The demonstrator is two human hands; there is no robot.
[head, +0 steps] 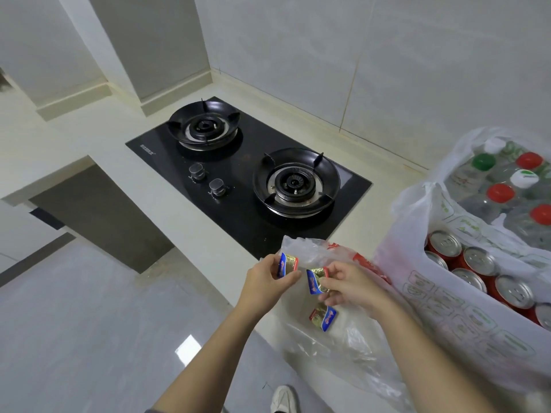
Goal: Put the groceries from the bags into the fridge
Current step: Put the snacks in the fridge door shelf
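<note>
Both hands at the near counter edge, one foil packet in each.
Left hand point(268, 283) pinches first packet point(286, 264), blue and gold, thumb against curled fingers. Right hand point(350, 286) pinches second packet point(316, 281) just right of the first, not touching it. Third packet point(323, 317) lies in the clear plastic bag point(343, 350), just nearer than the right hand. White bag point(447, 308) of red cans point(480, 259) and capped bottles point(501, 193) stands at right. Black gas hob point(238, 216) lies farther back.

A bag point(334, 347) lies on the counter point(149, 180) just before the hob point(238, 210). Bagged cans point(477, 263) and bottles point(501, 193) stand right of the hob.
</note>
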